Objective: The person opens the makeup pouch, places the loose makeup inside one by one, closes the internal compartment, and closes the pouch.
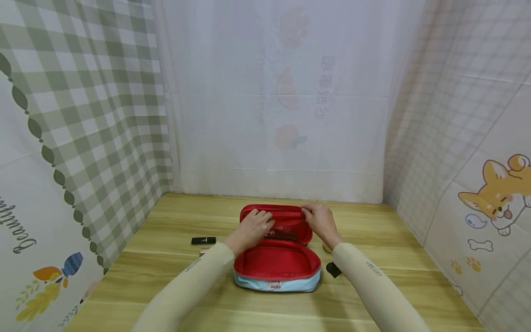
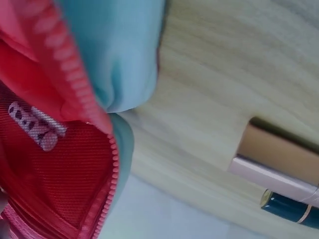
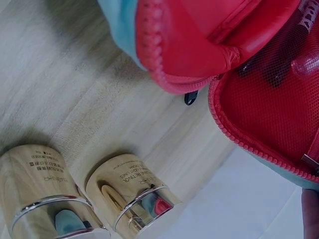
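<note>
A cosmetic bag (image 1: 277, 284), light blue outside and red inside, lies unzipped with its lid raised at the back. In the lid is a mesh pocket (image 2: 75, 169); behind its mesh are a spotted pale stick (image 2: 34, 125) and dark slim items (image 3: 276, 62). My left hand (image 1: 255, 225) is at the lid's pocket with fingers bent; its fingertips are mostly hidden, so their hold is unclear. My right hand (image 1: 321, 222) pinches the lid's upper right edge between thumb and fingers. The bag's lower compartment (image 1: 275, 262) shows bare red lining.
Left of the bag lie a black lipstick tube (image 1: 203, 240) and a brown case with a pink edge (image 2: 279, 159). On the right stand two gold jars, a nearer jar (image 3: 42, 174) and another jar (image 3: 127, 181). A small black object (image 1: 333, 269) shows beside the right sleeve.
</note>
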Available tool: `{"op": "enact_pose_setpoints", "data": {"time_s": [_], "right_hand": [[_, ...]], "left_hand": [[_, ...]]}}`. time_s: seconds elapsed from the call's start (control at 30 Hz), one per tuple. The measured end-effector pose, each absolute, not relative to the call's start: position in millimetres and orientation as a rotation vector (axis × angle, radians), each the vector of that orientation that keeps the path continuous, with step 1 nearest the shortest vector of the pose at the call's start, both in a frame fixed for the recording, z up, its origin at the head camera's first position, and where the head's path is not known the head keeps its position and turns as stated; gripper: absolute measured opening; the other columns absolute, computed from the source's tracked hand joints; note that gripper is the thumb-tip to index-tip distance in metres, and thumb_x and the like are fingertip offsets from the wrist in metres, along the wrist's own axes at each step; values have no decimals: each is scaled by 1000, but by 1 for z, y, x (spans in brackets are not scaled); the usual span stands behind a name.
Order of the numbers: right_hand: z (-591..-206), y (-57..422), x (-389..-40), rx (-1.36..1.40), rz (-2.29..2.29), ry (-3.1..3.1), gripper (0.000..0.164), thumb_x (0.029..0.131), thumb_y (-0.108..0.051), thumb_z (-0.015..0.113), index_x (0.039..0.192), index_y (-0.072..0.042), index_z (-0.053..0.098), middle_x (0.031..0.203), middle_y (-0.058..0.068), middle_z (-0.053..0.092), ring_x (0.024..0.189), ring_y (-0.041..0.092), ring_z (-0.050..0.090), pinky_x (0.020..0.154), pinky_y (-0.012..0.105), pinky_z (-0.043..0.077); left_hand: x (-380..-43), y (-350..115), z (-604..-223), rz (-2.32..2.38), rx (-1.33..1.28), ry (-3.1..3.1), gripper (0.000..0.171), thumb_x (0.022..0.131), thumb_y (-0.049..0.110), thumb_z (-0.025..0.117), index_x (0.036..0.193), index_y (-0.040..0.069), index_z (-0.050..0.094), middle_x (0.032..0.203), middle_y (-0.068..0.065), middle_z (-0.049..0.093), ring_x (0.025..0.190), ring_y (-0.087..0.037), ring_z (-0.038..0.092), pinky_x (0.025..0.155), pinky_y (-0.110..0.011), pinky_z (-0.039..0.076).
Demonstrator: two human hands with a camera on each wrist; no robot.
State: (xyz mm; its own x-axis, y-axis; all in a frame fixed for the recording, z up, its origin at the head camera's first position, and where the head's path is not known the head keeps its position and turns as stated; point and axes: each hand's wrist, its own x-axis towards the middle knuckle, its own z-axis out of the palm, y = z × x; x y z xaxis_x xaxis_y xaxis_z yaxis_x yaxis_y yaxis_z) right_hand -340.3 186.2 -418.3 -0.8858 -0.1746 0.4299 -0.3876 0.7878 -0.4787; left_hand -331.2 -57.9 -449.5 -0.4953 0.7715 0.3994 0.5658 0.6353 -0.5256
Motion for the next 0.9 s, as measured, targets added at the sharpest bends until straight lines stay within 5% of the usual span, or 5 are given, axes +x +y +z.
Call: {"op": "enact_pose_setpoints", "data": {"time_s": [0.4,0.9], "right_hand": [[-420,186,-342,415,815,-2627,23,97,-11,63,114,0,73,104,16,72,72,18,63,66,36,52],[-422,188,-342,421,819,-2624,24,97,-11,63,115,1,73,103,16,72,69,17,61,63,35,51]], "left_hand": [[-331,-61,-454,401,-1029,-2314,5,94,18,68,96,21,65,87,4,67,80,-14,62,69,-29,40],[-335,-71,-450,303,-970,-2238,13,88,17,75,100,19,69,99,-1,65,93,-19,59,76,-33,48]]}}
